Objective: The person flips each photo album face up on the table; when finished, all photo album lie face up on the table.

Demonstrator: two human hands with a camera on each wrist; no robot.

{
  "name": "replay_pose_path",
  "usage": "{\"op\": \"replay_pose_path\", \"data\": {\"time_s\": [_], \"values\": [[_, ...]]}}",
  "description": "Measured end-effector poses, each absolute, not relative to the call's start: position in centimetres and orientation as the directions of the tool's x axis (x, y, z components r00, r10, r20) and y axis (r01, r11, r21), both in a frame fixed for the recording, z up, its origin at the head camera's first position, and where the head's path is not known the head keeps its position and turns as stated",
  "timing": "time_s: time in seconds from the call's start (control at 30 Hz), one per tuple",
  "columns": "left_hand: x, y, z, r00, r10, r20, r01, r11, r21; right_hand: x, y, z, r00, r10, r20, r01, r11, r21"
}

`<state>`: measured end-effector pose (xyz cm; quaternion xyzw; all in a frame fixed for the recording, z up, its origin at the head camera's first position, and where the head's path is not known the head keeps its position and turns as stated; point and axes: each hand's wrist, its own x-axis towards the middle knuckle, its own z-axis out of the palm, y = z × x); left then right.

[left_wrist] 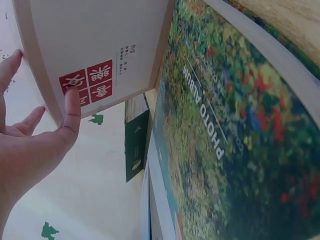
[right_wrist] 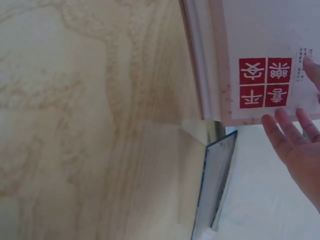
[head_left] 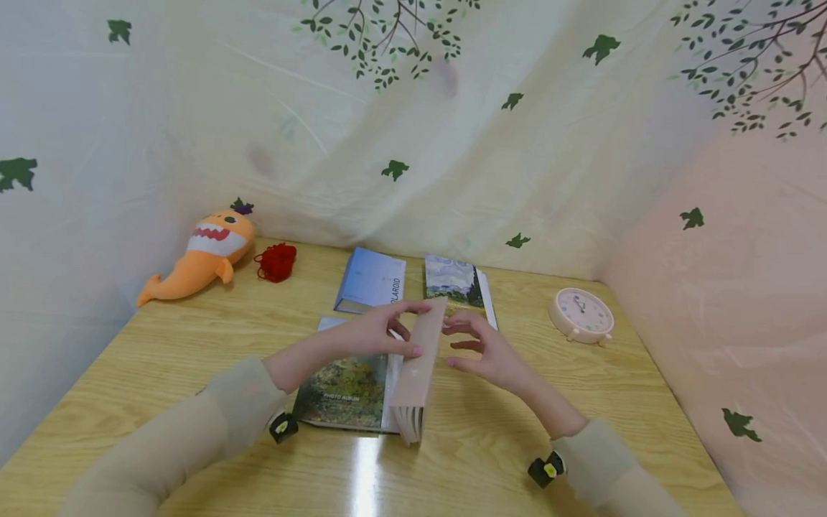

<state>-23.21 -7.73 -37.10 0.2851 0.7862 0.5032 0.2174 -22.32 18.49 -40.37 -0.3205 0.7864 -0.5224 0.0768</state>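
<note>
A pale pink book (head_left: 423, 352) stands spine-up, its page edges showing at the near end. Red squares with white characters mark its covers (left_wrist: 92, 82). My left hand (head_left: 381, 330) holds it from the left, thumb against the cover and index finger over the far end of the spine. To the right of the book, my right hand (head_left: 484, 348) is loosely bent, its fingertips close to the other cover (right_wrist: 265, 30). A photo album (head_left: 349, 388) with a painted garden cover lies flat beneath my left forearm and beside the pink book.
Behind are a blue album (head_left: 371, 276) and a book with a painted landscape (head_left: 455, 280). An orange plush shark (head_left: 216, 251) and red yarn (head_left: 276, 262) occupy the back left. At right lies a pink clock (head_left: 581, 314). Printed fabric surrounds the wooden table (head_left: 581, 402).
</note>
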Motion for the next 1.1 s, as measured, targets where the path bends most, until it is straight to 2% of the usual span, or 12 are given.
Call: {"op": "replay_pose_path", "data": {"time_s": [0.53,0.73,0.87,0.97,1.1], "values": [[-23.0,-8.6,-37.1,-0.803,0.585,-0.116,0.113,0.341,0.933,-21.7,17.3,-43.4,-0.757,-0.649,0.076,-0.494,0.494,-0.715],[-22.8,-8.3,-37.1,-0.828,0.548,-0.121,0.065,0.307,0.949,-21.9,17.4,-43.2,-0.756,-0.652,0.053,-0.464,0.476,-0.747],[-22.8,-8.1,-36.9,-0.831,0.545,-0.108,0.020,0.224,0.974,-22.1,17.7,-43.1,-0.765,-0.643,0.032,-0.403,0.440,-0.802],[-22.7,-7.9,-36.6,-0.832,0.548,-0.082,0.019,0.177,0.984,-22.3,17.9,-43.1,-0.767,-0.641,0.036,-0.395,0.428,-0.813],[-22.5,-7.7,-36.4,-0.847,0.529,-0.059,0.057,0.200,0.978,-22.4,18.1,-43.2,-0.769,-0.638,0.045,-0.399,0.424,-0.813]]}}
